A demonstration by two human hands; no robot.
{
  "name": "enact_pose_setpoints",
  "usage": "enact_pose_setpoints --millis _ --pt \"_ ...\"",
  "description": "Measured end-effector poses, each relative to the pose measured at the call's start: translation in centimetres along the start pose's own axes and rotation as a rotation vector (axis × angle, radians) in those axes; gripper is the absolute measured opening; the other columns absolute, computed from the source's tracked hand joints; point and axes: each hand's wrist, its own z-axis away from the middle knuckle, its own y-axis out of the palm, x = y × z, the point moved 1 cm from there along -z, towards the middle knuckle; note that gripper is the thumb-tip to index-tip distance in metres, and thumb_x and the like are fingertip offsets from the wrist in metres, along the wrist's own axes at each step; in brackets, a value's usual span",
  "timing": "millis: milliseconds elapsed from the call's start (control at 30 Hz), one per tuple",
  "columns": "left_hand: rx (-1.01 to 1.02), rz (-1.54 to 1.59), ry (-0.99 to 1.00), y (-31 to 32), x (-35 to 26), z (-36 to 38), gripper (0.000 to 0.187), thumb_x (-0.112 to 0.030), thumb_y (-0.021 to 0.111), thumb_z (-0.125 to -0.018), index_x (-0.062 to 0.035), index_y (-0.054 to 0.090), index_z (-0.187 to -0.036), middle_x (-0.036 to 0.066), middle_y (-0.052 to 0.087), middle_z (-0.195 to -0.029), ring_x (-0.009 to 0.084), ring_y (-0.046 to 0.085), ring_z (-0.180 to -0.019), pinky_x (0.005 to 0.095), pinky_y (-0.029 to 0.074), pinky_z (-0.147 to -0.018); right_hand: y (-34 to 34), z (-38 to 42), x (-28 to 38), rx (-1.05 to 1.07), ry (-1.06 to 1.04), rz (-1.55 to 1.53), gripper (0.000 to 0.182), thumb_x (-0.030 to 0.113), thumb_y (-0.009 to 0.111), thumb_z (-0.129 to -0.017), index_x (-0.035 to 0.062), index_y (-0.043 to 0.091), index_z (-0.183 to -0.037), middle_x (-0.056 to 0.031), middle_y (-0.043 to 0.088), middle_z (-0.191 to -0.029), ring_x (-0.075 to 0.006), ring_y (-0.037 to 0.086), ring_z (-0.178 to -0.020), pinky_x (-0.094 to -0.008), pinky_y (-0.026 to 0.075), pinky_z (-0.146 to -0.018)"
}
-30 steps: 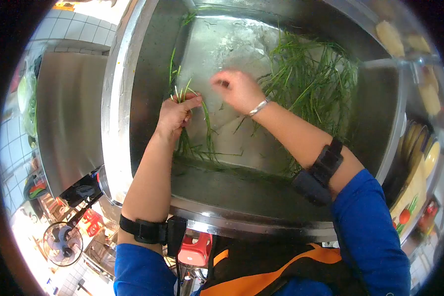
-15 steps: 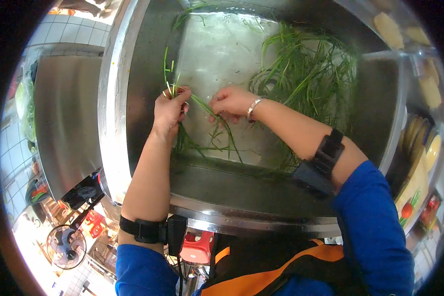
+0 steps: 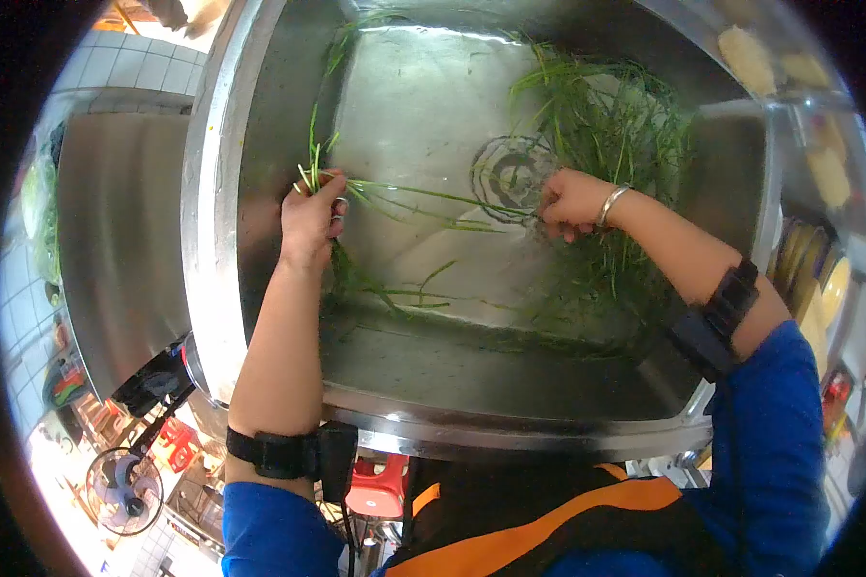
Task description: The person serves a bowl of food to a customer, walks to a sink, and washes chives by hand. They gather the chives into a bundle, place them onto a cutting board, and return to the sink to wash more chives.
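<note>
Long green stalks (image 3: 423,193) stretch across a metal sink (image 3: 510,385) holding water. Their pale ends stick up from the closed fingers of my left hand (image 3: 310,213), near the sink's left wall. My right hand (image 3: 575,204), with a bracelet at the wrist, is closed at the far end of the same stalks, beside the round drain (image 3: 512,178). A large loose heap of green stalks (image 3: 625,135) lies in the right part of the sink, behind and below my right hand. More stalks (image 3: 394,293) lie near the front left.
A metal surface (image 3: 130,240) adjoins the sink on the left. A fan (image 3: 125,490) and a red stool (image 3: 377,486) stand below at floor level. Pale elongated pieces (image 3: 746,60) and plates (image 3: 808,269) are at the right. Green produce in plastic (image 3: 43,212) is at far left.
My right hand has moved right, away from my left hand, and the stalks between them now lie stretched out. The drain is more visible. My left hand has shifted slightly left in view.
</note>
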Motion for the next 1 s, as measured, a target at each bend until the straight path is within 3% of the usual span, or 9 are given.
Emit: enact_pose_setpoints --millis 200,300,500,667,733,800,867,933,1000 --pt "-0.007 0.012 -0.021 0.5 -0.5 0.3 0.011 -0.009 0.056 -0.073 -0.0075 0.052 -0.083 -0.002 0.046 -0.064 0.0051 0.041 -0.048 0.0166 0.025 -0.035 -0.8 2.5 0.3 -0.078 -0.1 0.981 0.02 0.015 0.052 -0.069 -0.0024 0.054 -0.078 -0.0095 0.057 -0.065 -0.0153 0.055 -0.045 -0.027 0.042 -0.041" --pt "0.001 0.001 -0.024 0.5 -0.4 0.3 0.011 -0.01 0.055 -0.074 -0.0071 0.052 -0.084 -0.002 0.046 -0.064 0.0049 0.041 -0.048 0.0166 0.025 -0.035 -0.2 5.9 5.6 0.061 0.046 0.899 0.022 0.016 0.052 -0.069 -0.0027 0.054 -0.081 -0.0098 0.057 -0.065 -0.0158 0.055 -0.044 -0.028 0.043 -0.043" --pt "0.086 -0.003 -0.016 0.5 -0.7 0.2 0.011 -0.012 0.052 -0.077 -0.0057 0.053 -0.086 -0.001 0.048 -0.067 0.0051 0.041 -0.048 0.0168 0.025 -0.035 1.6 -1.5 7.5 -0.4 -0.537 0.045 0.031 0.022 0.054 -0.074 -0.0009 0.054 -0.094 -0.0114 0.058 -0.077 -0.0152 0.054 -0.045 -0.0262 0.044 -0.043" --pt "0.172 0.008 -0.02 1.0 -1.6 1.1 0.012 -0.015 0.046 -0.081 -0.0049 0.052 -0.083 0.001 0.049 -0.068 0.0056 0.042 -0.051 0.0174 0.025 -0.036 7.5 -5.3 9.3 -0.217 -0.5 -0.051 0.03 0.025 0.052 -0.076 0.0 0.054 -0.092 -0.0117 0.058 -0.078 -0.0152 0.054 -0.049 -0.0272 0.044 -0.045" --pt "0.053 0.06 0.116 0.6 -1.9 1.0 0.016 -0.016 0.04 -0.083 -0.0052 0.05 -0.08 0.002 0.051 -0.069 0.0066 0.043 -0.054 0.0177 0.026 -0.037 9.3 -6.6 8.0 -0.045 -0.416 -0.049 0.018 0.017 0.048 -0.071 0.0034 0.055 -0.08 -0.0122 0.056 -0.065 -0.0248 0.056 -0.051 -0.0375 0.044 -0.05" --pt "0.002 0.064 0.212 0.0 -1.7 0.8 0.016 -0.016 0.039 -0.084 -0.0052 0.05 -0.08 0.002 0.052 -0.07 0.0077 0.044 -0.056 0.0189 0.029 -0.04 10.2 -5.8 5.5 -0.245 -0.518 0.364 0.017 0.016 0.048 -0.07 0.0065 0.055 -0.082 -0.012 0.057 -0.07 -0.0258 0.057 -0.059 -0.0391 0.043 -0.055" --pt "-0.12 0.024 0.296 0.2 -2.0 0.6 0.017 -0.015 0.036 -0.084 -0.005 0.048 -0.077 0.005 0.054 -0.07 0.0109 0.047 -0.06 0.024 0.035 -0.05 10.4 -2.5 3.5 -0.238 -0.373 0.677 0.017 0.019 0.051 -0.069 0.0107 0.057 -0.082 -0.009 0.058 -0.079 -0.0241 0.056 -0.075 -0.0377 0.043 -0.061" --pt "-0.106 0.172 0.41 0.8 -1.9 0.4 0.016 -0.015 0.037 -0.084 -0.0055 0.047 -0.077 0.005 0.051 -0.066 0.0125 0.047 -0.059 0.0252 0.035 -0.052 10.9 0.7 0.2 -0.347 -0.607 1.019 0.014 0.019 0.052 -0.066 0.0112 0.056 -0.077 -0.0048 0.056 -0.077 -0.0221 0.052 -0.077 -0.035 0.041 -0.063" --pt "-0.092 0.231 0.44 1.0 -2.1 1.0 0.015 -0.015 0.037 -0.083 -0.0057 0.047 -0.078 0.003 0.048 -0.063 0.0126 0.045 -0.056 0.025 0.034 -0.049 11.2 3.3 -2.2 -0.13 -0.494 1.267 0.015 0.02 0.054 -0.065 0.0126 0.056 -0.078 -0.0039 0.055 -0.085 -0.0208 0.049 -0.084 -0.0335 0.04 -0.067"
